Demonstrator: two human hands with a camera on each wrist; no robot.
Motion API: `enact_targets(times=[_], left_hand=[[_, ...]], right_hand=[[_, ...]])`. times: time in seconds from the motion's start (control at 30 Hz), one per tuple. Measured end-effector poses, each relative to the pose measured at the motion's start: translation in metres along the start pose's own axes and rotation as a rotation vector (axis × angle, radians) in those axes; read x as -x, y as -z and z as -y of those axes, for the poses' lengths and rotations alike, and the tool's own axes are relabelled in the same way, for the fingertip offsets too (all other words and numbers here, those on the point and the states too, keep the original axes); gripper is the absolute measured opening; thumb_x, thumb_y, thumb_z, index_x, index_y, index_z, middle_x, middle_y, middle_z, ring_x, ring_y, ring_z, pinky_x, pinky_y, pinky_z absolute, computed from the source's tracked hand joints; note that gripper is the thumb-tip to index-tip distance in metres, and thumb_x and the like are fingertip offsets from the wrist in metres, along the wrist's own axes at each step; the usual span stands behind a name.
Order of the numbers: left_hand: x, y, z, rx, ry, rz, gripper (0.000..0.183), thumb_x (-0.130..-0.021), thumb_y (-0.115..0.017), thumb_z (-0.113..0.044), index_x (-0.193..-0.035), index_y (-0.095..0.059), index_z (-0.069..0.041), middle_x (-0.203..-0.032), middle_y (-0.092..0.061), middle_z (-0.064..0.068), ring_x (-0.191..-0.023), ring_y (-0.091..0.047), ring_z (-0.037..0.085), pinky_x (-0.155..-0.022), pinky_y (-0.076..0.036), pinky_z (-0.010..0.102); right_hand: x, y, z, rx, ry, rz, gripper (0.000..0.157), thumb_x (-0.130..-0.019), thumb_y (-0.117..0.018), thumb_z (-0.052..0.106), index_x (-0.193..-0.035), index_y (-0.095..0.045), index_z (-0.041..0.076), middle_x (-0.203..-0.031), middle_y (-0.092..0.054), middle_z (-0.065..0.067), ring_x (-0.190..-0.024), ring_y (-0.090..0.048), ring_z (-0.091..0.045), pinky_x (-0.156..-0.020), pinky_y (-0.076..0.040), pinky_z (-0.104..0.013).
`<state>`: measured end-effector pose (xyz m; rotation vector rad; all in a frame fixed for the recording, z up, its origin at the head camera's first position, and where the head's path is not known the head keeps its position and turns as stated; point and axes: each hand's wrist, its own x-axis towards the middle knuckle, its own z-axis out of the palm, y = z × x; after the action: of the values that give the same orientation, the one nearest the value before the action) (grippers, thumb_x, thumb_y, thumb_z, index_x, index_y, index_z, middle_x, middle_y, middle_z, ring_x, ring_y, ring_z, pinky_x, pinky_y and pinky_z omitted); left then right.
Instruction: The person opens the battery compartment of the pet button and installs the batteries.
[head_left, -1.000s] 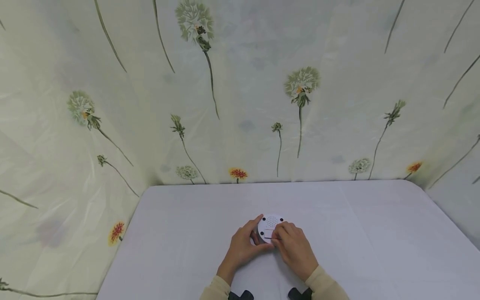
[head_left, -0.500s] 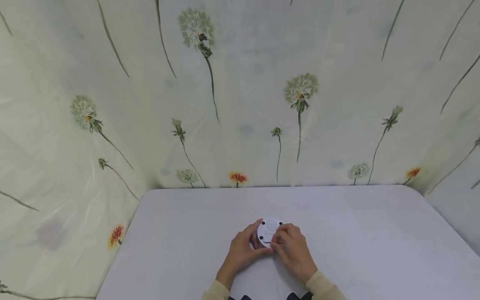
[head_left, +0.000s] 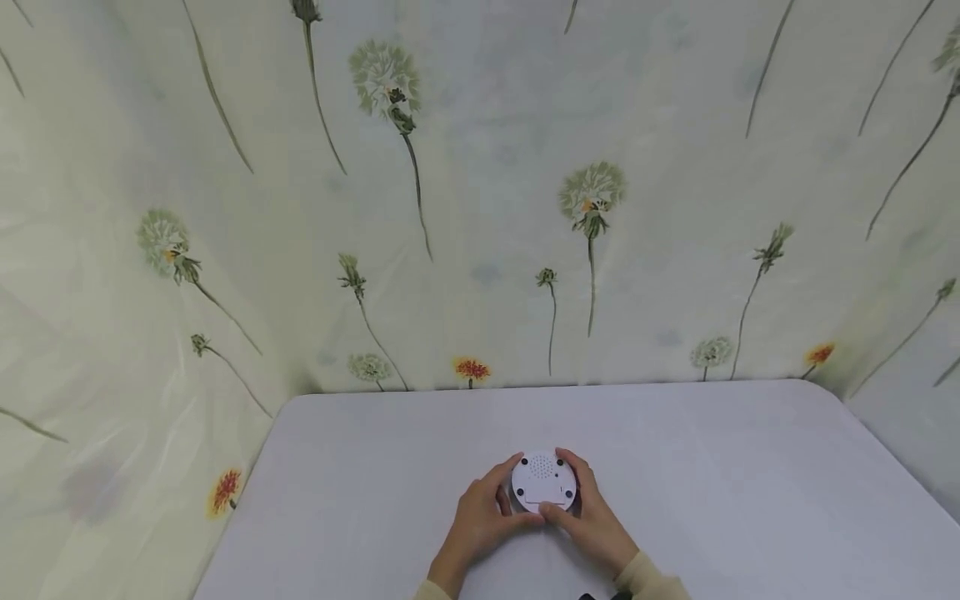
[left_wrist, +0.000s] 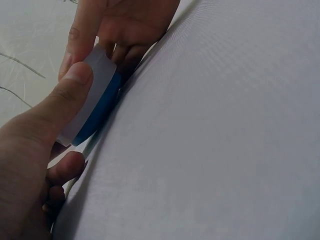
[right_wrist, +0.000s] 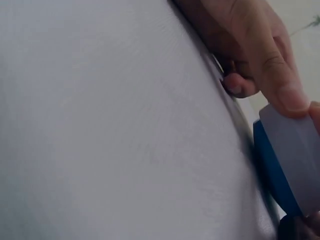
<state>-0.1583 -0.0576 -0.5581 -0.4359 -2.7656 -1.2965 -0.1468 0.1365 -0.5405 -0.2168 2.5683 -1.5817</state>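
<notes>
A round white device (head_left: 536, 483) lies face down between my hands on the table. Its upturned back shows a patch of speaker holes, black rubber feet and a rectangular battery cover (head_left: 545, 496) near the front edge. A blue band (left_wrist: 102, 112) runs round its lower side in the left wrist view. My left hand (head_left: 483, 517) grips the left rim between thumb and fingers. On the right rim my right hand (head_left: 596, 525) holds on, thumb at the cover's front edge and index finger at the far side. The device's face is hidden.
A white cloth covers the table (head_left: 375, 467). Behind and beside it hangs a pale curtain (head_left: 480, 208) printed with dandelions and orange flowers. A dark piece (head_left: 618, 595) shows by the right sleeve (head_left: 652, 579).
My right hand has left its bunched pose over the battery cover and spread round the right rim, uncovering the device's back. The left hand keeps its grip. The head view has tilted up slightly.
</notes>
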Motion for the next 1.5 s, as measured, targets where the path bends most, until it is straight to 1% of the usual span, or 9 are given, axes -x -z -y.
enact_targets(times=[0.2, 0.33, 0.43, 0.7, 0.87, 0.97, 1.17, 1.4, 1.5], left_hand=[[0.001, -0.001, 0.002, -0.007, -0.031, -0.015, 0.086, -0.063, -0.071, -0.064, -0.139, -0.045, -0.033, -0.067, -0.052, -0.015, -0.058, -0.038, -0.004, -0.060, -0.030, 0.016], [0.002, 0.003, 0.003, -0.020, -0.032, -0.024, 0.086, -0.063, -0.072, -0.064, -0.138, -0.046, -0.032, -0.071, -0.052, -0.017, -0.058, -0.040, -0.005, -0.062, -0.030, 0.016], [0.001, 0.006, 0.003, -0.025, -0.039, -0.029, 0.086, -0.063, -0.072, -0.063, -0.139, -0.045, -0.032, -0.073, -0.052, -0.017, -0.058, -0.040, -0.005, -0.063, -0.031, 0.016], [0.000, 0.005, 0.003, -0.017, -0.064, -0.033, 0.085, -0.063, -0.074, -0.062, -0.138, -0.046, -0.031, -0.069, -0.053, -0.014, -0.057, -0.039, -0.006, -0.062, -0.031, 0.015], [0.001, 0.002, 0.003, -0.025, -0.074, -0.036, 0.085, -0.064, -0.074, -0.062, -0.138, -0.046, -0.030, -0.074, -0.054, -0.014, -0.056, -0.041, -0.007, -0.070, -0.034, 0.018], [0.002, 0.001, 0.002, -0.020, -0.062, -0.030, 0.085, -0.064, -0.073, -0.062, -0.138, -0.046, -0.031, -0.078, -0.054, -0.015, -0.056, -0.042, -0.007, -0.073, -0.034, 0.020], [0.004, 0.000, 0.003, -0.018, -0.036, -0.022, 0.085, -0.063, -0.071, -0.064, -0.138, -0.046, -0.033, -0.079, -0.053, -0.016, -0.057, -0.042, -0.006, -0.071, -0.033, 0.019], [0.002, 0.001, 0.004, 0.003, -0.087, -0.025, 0.086, -0.065, -0.075, -0.059, -0.140, -0.043, -0.033, -0.077, -0.055, -0.017, -0.059, -0.045, -0.006, -0.078, -0.037, 0.024], [0.003, 0.001, 0.005, 0.005, -0.075, -0.007, 0.088, -0.064, -0.075, -0.058, -0.141, -0.040, -0.035, -0.071, -0.054, -0.017, -0.059, -0.045, -0.005, -0.078, -0.037, 0.024]], right_hand=[[0.002, -0.004, 0.002, -0.110, -0.024, 0.029, 0.086, -0.085, -0.068, 0.035, -0.150, -0.013, 0.023, -0.156, -0.019, -0.015, -0.144, -0.018, -0.036, -0.113, -0.012, -0.056], [0.002, -0.010, 0.005, -0.078, 0.012, 0.016, 0.086, -0.088, -0.065, 0.035, -0.152, -0.010, 0.018, -0.157, -0.015, -0.017, -0.144, -0.015, -0.038, -0.112, -0.010, -0.060], [0.000, -0.011, 0.006, -0.053, 0.029, -0.002, 0.088, -0.087, -0.066, 0.036, -0.152, -0.009, 0.016, -0.156, -0.017, -0.018, -0.144, -0.017, -0.039, -0.112, -0.012, -0.060], [-0.003, -0.008, 0.003, -0.119, -0.026, 0.021, 0.091, -0.083, -0.071, 0.029, -0.151, -0.012, 0.018, -0.155, -0.021, -0.019, -0.143, -0.020, -0.039, -0.112, -0.012, -0.060], [-0.001, -0.005, 0.006, -0.158, -0.030, 0.032, 0.090, -0.081, -0.073, 0.023, -0.151, -0.015, 0.020, -0.155, -0.022, -0.017, -0.143, -0.019, -0.038, -0.112, -0.010, -0.060], [0.000, -0.003, 0.009, -0.147, -0.028, 0.030, 0.089, -0.081, -0.072, 0.022, -0.150, -0.017, 0.019, -0.155, -0.022, -0.018, -0.143, -0.020, -0.039, -0.112, -0.012, -0.061], [0.001, -0.004, 0.012, -0.096, -0.028, 0.035, 0.088, -0.083, -0.071, 0.025, -0.151, -0.015, 0.014, -0.155, -0.021, -0.021, -0.142, -0.019, -0.042, -0.111, -0.014, -0.062], [-0.001, -0.004, 0.008, -0.050, -0.046, 0.026, 0.089, -0.085, -0.068, 0.033, -0.152, -0.012, 0.016, -0.156, -0.017, -0.018, -0.143, -0.016, -0.041, -0.112, -0.012, -0.060], [-0.001, -0.005, 0.006, -0.050, -0.069, 0.040, 0.090, -0.085, -0.068, 0.036, -0.152, -0.010, 0.019, -0.157, -0.016, -0.017, -0.144, -0.015, -0.041, -0.112, -0.012, -0.060]])
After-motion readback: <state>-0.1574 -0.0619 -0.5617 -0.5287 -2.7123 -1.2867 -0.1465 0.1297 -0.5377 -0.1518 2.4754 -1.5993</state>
